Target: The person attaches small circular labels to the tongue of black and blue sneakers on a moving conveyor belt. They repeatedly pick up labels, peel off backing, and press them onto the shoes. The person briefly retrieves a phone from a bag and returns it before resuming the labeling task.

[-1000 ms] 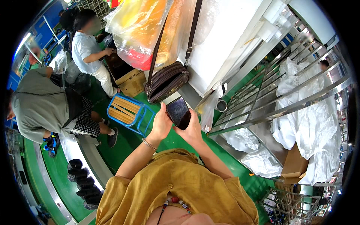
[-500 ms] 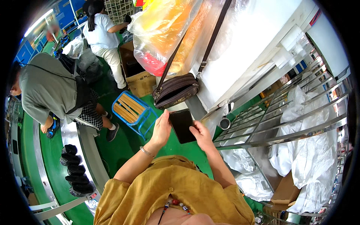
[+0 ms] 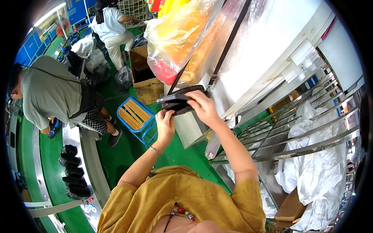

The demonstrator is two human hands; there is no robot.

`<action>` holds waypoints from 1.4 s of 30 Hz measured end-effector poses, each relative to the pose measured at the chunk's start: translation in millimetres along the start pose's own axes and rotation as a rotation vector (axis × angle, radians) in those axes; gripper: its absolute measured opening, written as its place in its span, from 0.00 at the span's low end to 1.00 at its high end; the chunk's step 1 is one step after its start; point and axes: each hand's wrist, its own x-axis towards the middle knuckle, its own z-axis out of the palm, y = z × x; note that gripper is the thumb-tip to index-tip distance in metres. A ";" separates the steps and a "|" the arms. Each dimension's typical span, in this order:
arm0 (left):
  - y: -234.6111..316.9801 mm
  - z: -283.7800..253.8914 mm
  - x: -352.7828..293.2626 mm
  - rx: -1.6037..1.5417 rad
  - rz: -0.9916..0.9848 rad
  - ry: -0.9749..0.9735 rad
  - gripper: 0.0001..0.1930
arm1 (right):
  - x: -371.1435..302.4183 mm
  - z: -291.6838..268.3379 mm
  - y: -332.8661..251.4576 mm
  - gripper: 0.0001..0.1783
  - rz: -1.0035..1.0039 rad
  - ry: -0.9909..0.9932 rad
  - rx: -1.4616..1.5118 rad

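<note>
A flat, dark, rectangular phone (image 3: 171, 97), tilted nearly edge-on at the open mouth of a dark brown, soft-sided shoulder bag (image 3: 183, 111). Gripped at its right end by the right hand (image 3: 203, 106), fingers bent over the top, grasp narrow. At the near rim of the bag, the left hand (image 3: 166, 120), fingers curled in, apparently pinching the edge, though too small to be sure. Half a second ago, face up between both hands and clear of the bag; now out of the left hand and up at the opening, so both hands gathered at the bag. Whether any part already inside: impossible to tell.

Farther out, a long dark strap (image 3: 229, 44) beside a bulging clear plastic sack (image 3: 175, 42) with orange, yellow and red contents. To the left, a blue metal stool with wooden slats (image 3: 134, 114) on the green floor (image 3: 182, 155), near an open brown cardboard box (image 3: 149, 92). Beyond, a bending co-worker in a grey top (image 3: 54, 91). To the right, crumpled white plastic sheeting (image 3: 322, 174) behind a barred metal rack (image 3: 307, 150).
</note>
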 end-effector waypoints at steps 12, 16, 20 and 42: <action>-16.0 -0.1 -1.4 -0.299 -0.267 0.183 0.19 | -14.2 11.1 21.3 0.11 -0.278 -0.404 -0.793; -19.4 -4.2 -3.3 -0.109 -0.148 0.078 0.20 | -12.4 17.8 16.3 0.07 -0.282 -0.351 -0.895; -14.5 -6.8 -2.1 -0.049 -0.108 0.036 0.21 | -9.3 31.6 13.0 0.05 -0.246 -0.341 -0.997; -5.6 -33.4 4.3 0.391 0.253 -0.057 0.28 | -40.4 12.3 38.1 0.17 0.237 0.333 -0.414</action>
